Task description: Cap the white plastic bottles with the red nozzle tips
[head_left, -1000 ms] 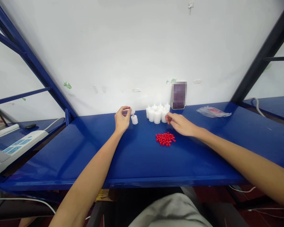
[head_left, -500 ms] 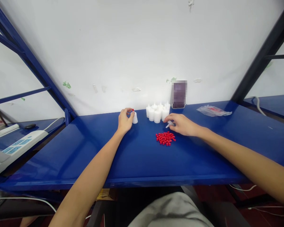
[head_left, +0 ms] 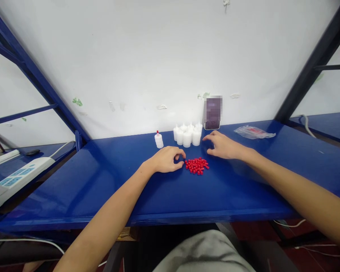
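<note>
My left hand is at the left edge of a pile of small red caps, its thumb and index finger parted with nothing visible between them. Beyond it, a white squeeze bottle stands upright with a red cap on its tip. Several white bottles with pointed tips stand in a close group behind the caps. To the right of that group, my right hand hovers with curved, spread fingers and appears to hold nothing.
A phone-like dark panel, partly pixelated, leans on the white wall behind the bottles. A clear plastic bag with something red in it lies on the blue table at right. A white power strip sits at far left, beside blue metal framing.
My left hand has left the red-capped bottle and come right and nearer, to the caps. The small whitish nozzle-shaped piece in my right hand is gone from it, and those fingers have opened.
</note>
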A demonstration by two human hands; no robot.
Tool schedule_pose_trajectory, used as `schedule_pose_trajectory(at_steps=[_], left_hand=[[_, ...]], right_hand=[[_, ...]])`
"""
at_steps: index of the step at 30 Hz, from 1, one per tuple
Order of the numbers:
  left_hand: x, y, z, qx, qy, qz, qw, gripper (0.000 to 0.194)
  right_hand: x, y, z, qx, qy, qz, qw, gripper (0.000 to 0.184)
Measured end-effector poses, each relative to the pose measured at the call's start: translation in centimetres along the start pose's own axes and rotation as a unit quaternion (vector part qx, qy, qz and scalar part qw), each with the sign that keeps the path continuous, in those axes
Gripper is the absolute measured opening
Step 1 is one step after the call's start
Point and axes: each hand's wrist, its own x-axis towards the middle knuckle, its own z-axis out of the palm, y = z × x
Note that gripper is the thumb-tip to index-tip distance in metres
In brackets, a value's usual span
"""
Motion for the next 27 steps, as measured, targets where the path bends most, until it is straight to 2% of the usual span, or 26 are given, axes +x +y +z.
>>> schedule_pose_trajectory(at_steps=[6,9,12,15,18,20,22,25,27], left_hand=[[0.3,-0.2,0.6,-0.052,0.016,0.015,0.998,0.016],[0.5,-0.4,1.0,-0.081,0.032,0.002,0.996,0.015],[0.6,-0.6,1.3,-0.103,0.042,-0.020,0.994,0.017],[0.6,-0.9,1.7,-0.109,0.053,-0.031,0.992,0.017],[0.8,-0.8,1.8,-0.121,0.106,-0.036,0.986,0.017],[0.9,-0.4,1.6,-0.134,0.159,-0.036,0.977,0.017],[1.0,0.2,1.3,-0.142,0.219,-0.029,0.965,0.018],[1.2,1.3,0.9,-0.137,0.299,-0.003,0.944,0.016],[1.2,1.9,0.9,-0.131,0.320,0.018,0.938,0.014]], right_hand=[[0.4,0.0,-1.1,0.026,0.009,-0.042,0.999,0.044],[0.3,0.1,-1.6,0.027,0.010,-0.054,0.998,0.045],[0.0,0.8,-2.1,-0.013,-0.029,-0.044,0.999,0.044],[-0.3,1.2,-2.4,-0.052,-0.076,-0.022,0.996,0.033],[-0.3,0.6,-2.4,-0.050,-0.047,-0.028,0.997,0.017],[-0.2,-0.5,-2.2,-0.011,0.006,-0.044,0.999,0.021],[-0.2,-1.9,-1.9,0.072,0.051,-0.061,0.994,0.026],[-0.2,-3.8,-1.3,0.221,0.057,-0.060,0.972,0.032],[-0.3,-4.6,-0.9,0.301,0.037,-0.054,0.951,0.033]])
